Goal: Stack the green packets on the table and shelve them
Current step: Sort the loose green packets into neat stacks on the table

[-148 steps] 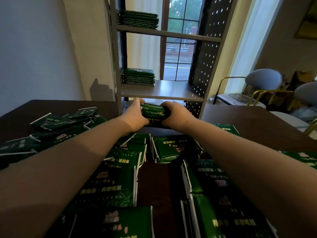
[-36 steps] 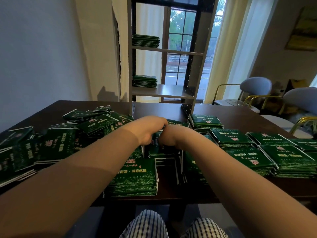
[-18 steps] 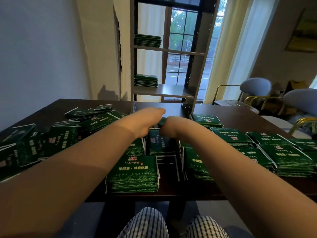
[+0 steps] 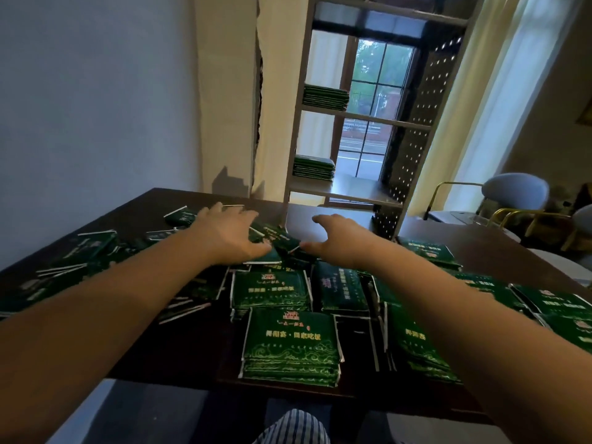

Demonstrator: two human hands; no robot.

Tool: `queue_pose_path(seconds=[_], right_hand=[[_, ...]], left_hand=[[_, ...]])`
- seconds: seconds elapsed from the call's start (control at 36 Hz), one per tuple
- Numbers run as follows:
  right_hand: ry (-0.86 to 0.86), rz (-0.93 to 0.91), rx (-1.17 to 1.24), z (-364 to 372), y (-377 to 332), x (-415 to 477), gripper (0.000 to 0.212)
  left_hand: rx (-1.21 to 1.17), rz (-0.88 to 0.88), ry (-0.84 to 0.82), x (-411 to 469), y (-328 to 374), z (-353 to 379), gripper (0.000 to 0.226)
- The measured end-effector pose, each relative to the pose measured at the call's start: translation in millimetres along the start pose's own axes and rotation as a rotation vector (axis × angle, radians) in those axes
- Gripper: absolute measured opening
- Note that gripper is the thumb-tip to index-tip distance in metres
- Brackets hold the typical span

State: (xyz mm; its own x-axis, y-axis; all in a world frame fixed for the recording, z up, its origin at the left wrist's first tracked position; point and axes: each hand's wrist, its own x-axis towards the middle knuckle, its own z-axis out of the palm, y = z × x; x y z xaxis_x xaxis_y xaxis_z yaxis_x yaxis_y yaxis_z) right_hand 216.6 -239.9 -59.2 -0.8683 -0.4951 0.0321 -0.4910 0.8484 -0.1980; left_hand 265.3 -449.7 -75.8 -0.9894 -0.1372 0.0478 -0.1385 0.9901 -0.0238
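A shelf unit (image 4: 358, 191) stands behind the desk (image 4: 487, 251), bearing two stacks of green packets, lower (image 4: 313, 168) and upper (image 4: 325, 97); chairs (image 4: 512, 193) sit to the right. Loose packets (image 4: 96, 248) litter the desk's left side; neat stacks (image 4: 429, 254) crowd the right. The nearest stack (image 4: 291, 344) lies flat at the near edge, its broader side and print lines running left to right. The left hand (image 4: 230, 235) and right hand (image 4: 339, 241) flank a small heap of packets (image 4: 282, 243) at mid-desk; both sets of fingers are spread and released, grasping nothing.
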Motion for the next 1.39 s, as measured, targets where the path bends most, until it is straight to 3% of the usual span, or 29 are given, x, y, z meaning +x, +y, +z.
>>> queue_pose_path(seconds=[0.28,0.61,0.75,0.94,1.11,1.28,1.39], right_hand=[[-0.062,-0.056,0.007,29,-15,41,0.080],[-0.206,0.073,0.292,55,-26,93,0.086],[-0.281,0.071,0.287,63,-34,101,0.098],[-0.195,0.062,0.219,74,-37,108,0.123],[-0.136,0.036,0.291,77,-45,109,0.107],[-0.128,0.041,0.480,75,-53,104,0.063],[-0.169,0.080,0.650,70,-56,103,0.049]], left_hand=[[0.101,-0.015,-0.076,9,-32,23,0.101],[-0.057,-0.074,-0.170,16,-71,47,0.123],[-0.043,-0.075,-0.165,14,-64,50,0.125],[-0.042,-0.091,-0.175,16,-53,52,0.132],[-0.096,-0.078,-0.118,19,-41,50,0.108],[-0.227,-0.085,-0.075,18,-38,49,0.088],[-0.363,-0.086,-0.042,17,-36,48,0.070]])
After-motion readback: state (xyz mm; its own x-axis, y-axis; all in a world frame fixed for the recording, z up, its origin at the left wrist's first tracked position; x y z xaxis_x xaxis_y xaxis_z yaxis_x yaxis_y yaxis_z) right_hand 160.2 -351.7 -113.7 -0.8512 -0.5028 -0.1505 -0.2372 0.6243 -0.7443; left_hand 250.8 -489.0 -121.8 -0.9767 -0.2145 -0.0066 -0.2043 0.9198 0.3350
